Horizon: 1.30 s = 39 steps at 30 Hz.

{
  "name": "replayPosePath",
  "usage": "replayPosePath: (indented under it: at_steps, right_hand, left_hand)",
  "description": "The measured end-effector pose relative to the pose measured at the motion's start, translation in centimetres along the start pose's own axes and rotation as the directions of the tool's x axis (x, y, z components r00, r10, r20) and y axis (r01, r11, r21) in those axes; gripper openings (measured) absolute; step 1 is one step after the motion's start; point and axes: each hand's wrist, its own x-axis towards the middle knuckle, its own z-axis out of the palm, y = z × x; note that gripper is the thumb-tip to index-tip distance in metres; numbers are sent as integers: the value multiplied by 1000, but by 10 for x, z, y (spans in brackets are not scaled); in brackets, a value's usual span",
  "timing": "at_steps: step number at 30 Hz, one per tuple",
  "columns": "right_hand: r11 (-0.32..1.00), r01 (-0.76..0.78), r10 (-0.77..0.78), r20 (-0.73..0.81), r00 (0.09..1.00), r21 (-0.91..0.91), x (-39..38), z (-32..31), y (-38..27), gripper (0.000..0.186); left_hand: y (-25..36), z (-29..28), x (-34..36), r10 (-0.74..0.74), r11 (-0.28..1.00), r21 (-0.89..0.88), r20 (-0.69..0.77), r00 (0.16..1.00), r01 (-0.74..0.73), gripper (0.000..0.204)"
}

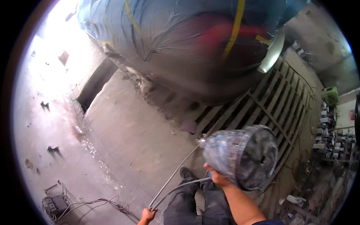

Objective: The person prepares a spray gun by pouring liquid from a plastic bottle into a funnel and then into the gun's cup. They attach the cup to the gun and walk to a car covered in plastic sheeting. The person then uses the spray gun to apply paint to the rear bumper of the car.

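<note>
My left hand (149, 213) is closed round a looped grey hose (180, 185) at the lower edge. My right hand (219, 177) grips the near side of a large, round canister (228, 152), smeared grey and blue; some of the fingers are hidden. The canister lies tilted in the air, its dark round end (259, 157) toward the right. A blue fitting on the hose shows beside my right hand. From the canister's narrow left tip, a thin line runs down to my left hand. Whether it is the same hose, I cannot tell.
Ahead stands a vehicle wrapped in plastic film (180, 45) with yellow tape. A slatted floor grate (258, 108) runs beneath it. On the left, a dark box (56, 204) trails cables across the concrete. Shelves of small containers (332, 138) and a white bottle (296, 199) are at right.
</note>
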Motion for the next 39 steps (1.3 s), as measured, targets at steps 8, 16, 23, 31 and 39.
replayPosePath:
  at_steps: [8, 16, 23, 31, 39]
  right_hand:
    - [665, -380, 343, 189, 920, 643, 10, -37, 46, 20]
    - [483, -270, 630, -117, 768, 833, 12, -178, 134, 26]
    - [480, -394, 724, -101, 682, 784, 19, -224, 162, 25]
    - [960, -174, 130, 201, 971, 221, -56, -122, 155, 24]
    - [657, -515, 529, 150, 835, 551, -13, -181, 194, 24]
  left_hand:
    - [39, 5, -9, 0, 997, -72, -13, 1000, -1, 40]
    - [107, 70, -10, 21, 992, -120, -38, 999, -25, 43]
    - [153, 113, -43, 53, 994, -97, -42, 998, -57, 39]
    - [155, 113, -75, 19, 999, 43, -43, 999, -17, 41]
    - [174, 122, -76, -67, 997, -37, -36, 997, 66, 43]
